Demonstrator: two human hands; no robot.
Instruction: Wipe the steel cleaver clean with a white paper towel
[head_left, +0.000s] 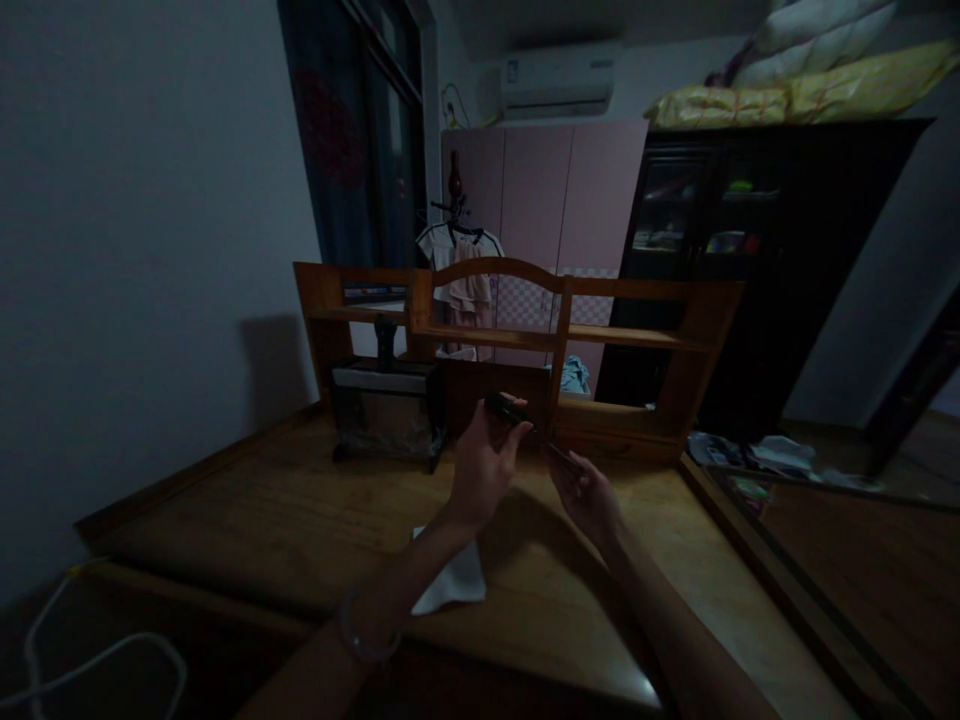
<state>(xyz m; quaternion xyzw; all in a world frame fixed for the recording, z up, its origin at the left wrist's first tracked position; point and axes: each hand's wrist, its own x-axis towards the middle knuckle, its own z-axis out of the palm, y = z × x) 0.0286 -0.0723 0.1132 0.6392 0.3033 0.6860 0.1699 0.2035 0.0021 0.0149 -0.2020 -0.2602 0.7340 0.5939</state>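
Note:
My left hand (486, 462) is raised over the wooden table, fingers closed around a small black object (504, 407) whose kind I cannot make out in the dim light. To its right, my right hand (583, 492) pinches a thin dark flat piece (564, 458) between thumb and fingers. The two held things point toward each other. Whether they touch or are joined is too dark to tell. A white cloth or paper (454, 580) lies on the table below my left forearm and is partly covered by it.
The wooden tabletop (285, 510) carries a shelf rack (495, 338) along its far edge. A black-framed box with clear sides (386, 410) stands at the back left. A white cable (112, 650) hangs at the lower left. Plastic bags (780, 455) lie beyond the right edge.

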